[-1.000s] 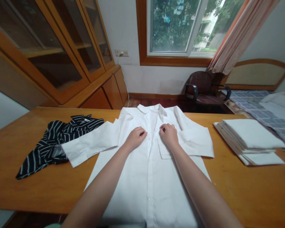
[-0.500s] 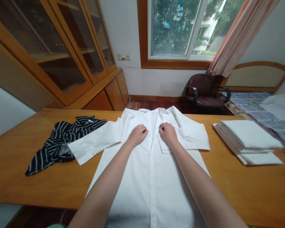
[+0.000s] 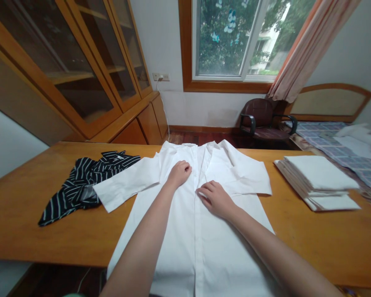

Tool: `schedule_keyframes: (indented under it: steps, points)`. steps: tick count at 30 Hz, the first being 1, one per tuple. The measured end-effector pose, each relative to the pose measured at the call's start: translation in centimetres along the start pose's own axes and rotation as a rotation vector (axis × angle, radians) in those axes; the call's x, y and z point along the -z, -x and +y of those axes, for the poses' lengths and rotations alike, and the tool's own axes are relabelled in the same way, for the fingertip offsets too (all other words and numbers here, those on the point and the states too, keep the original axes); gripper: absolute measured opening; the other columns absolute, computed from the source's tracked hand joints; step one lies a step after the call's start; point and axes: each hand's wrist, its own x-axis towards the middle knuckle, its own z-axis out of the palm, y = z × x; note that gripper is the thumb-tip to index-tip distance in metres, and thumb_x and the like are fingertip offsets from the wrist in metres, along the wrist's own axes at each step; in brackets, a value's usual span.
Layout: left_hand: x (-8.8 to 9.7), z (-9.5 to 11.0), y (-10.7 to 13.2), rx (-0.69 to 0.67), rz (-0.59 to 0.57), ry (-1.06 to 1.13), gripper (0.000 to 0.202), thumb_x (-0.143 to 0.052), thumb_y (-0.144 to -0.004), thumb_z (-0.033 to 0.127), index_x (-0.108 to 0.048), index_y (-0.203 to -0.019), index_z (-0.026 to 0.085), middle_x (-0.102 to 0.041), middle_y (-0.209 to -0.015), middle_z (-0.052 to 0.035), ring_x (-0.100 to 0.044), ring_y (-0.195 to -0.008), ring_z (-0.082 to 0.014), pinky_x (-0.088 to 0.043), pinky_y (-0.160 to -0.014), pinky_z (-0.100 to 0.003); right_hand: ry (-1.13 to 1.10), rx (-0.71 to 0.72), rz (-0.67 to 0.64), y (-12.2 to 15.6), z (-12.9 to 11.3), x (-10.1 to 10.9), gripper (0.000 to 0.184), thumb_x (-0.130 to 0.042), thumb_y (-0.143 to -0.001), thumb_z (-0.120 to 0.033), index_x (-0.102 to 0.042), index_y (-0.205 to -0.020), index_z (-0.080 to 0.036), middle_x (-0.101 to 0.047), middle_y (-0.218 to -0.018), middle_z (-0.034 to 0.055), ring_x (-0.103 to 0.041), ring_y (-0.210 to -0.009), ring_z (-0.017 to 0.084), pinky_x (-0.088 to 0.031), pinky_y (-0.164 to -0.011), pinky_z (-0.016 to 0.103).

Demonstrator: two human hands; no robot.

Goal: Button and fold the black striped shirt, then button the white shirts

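A white long-sleeved shirt [image 3: 185, 231] lies front up across the table, its collar at the far side and its upper front parted. My left hand [image 3: 179, 173] is closed, fingertips pinching the shirt's cloth just left of the front opening. My right hand [image 3: 215, 199] rests lower, with fingers stretched toward the button strip [image 3: 198, 243] and touching it near the bottom of the opening; its fingers look slightly apart. One sleeve [image 3: 128, 181] reaches left, and the other sleeve [image 3: 250, 175] bends out to the right.
Under the left cuff lies a crumpled black striped garment [image 3: 80, 181]. A stack of folded white cloth [image 3: 320, 175] sits at the right on the wooden table [image 3: 303, 251]. Beyond are a glass-doored cabinet [image 3: 89, 119], an armchair [image 3: 259, 117] and a bed [image 3: 324, 134].
My right hand has let go of the opening's right edge and moved down and left to the button strip. My left hand stays at about the same spot on the shirt.
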Motion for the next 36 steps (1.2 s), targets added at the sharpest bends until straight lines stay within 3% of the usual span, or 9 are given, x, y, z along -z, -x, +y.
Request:
schedule_keyframes:
  steps: [4, 8, 14, 23, 36]
  points:
    - [0.5, 0.1, -0.3, -0.002, -0.019, 0.061, 0.017, -0.054, -0.085, 0.015, -0.063, -0.072, 0.019, -0.063, -0.079, -0.0035, -0.059, -0.079, -0.0184, -0.048, -0.078, -0.032, -0.048, -0.021, 0.001, 0.6, 0.2, 0.3, 0.031, -0.055, -0.094, -0.016, -0.063, -0.122, -0.026, -0.065, -0.112, 0.0074, -0.053, -0.102, 0.023, -0.044, -0.09, 0.038]
    - [1.1, 0.6, -0.2, -0.033, -0.055, 0.117, 0.013, -0.055, -0.086, 0.016, -0.068, -0.082, 0.02, -0.068, -0.088, -0.0035, -0.062, -0.086, -0.0184, -0.049, -0.083, -0.032, -0.044, -0.053, 0.023, -0.3, 1.2, 0.0, 0.022, -0.057, -0.093, -0.017, -0.066, -0.112, -0.024, -0.064, -0.109, 0.0069, -0.054, -0.1, 0.022, -0.044, -0.09, 0.037]
    - [1.9, 2.6, 2.4, -0.026, -0.112, 0.066, 0.016, -0.053, -0.088, 0.019, -0.068, -0.094, 0.02, -0.068, -0.091, -0.005, -0.061, -0.092, -0.0225, -0.048, -0.087, -0.036, -0.016, -0.067, 0.058, -1.3, 2.0, -0.8, 0.013, -0.061, -0.091, -0.018, -0.066, -0.103, -0.02, -0.064, -0.107, 0.0068, -0.054, -0.097, 0.021, -0.045, -0.089, 0.035]
    - [2.4, 6.4, 7.5, 0.097, -0.217, 0.111, 0.012, -0.058, -0.086, 0.022, -0.066, -0.078, 0.021, -0.067, -0.083, -0.0039, -0.06, -0.087, -0.0226, -0.048, -0.082, -0.037, -0.069, -0.076, 0.099, -1.3, 2.4, -1.2, 0.01, -0.061, -0.091, -0.018, -0.067, -0.099, -0.021, -0.065, -0.102, 0.0066, -0.056, -0.096, 0.021, -0.046, -0.087, 0.035]
    - [2.4, 6.5, 8.6, 0.089, -0.145, 0.132, 0.007, -0.062, -0.083, 0.019, -0.064, -0.077, 0.021, -0.064, -0.082, -0.0028, -0.059, -0.083, -0.0205, -0.048, -0.079, -0.035, -0.142, -0.082, 0.125, -1.2, 2.5, -1.0, 0.01, -0.061, -0.091, -0.017, -0.07, -0.095, -0.021, -0.067, -0.1, 0.006, -0.057, -0.094, 0.021, -0.046, -0.088, 0.035]
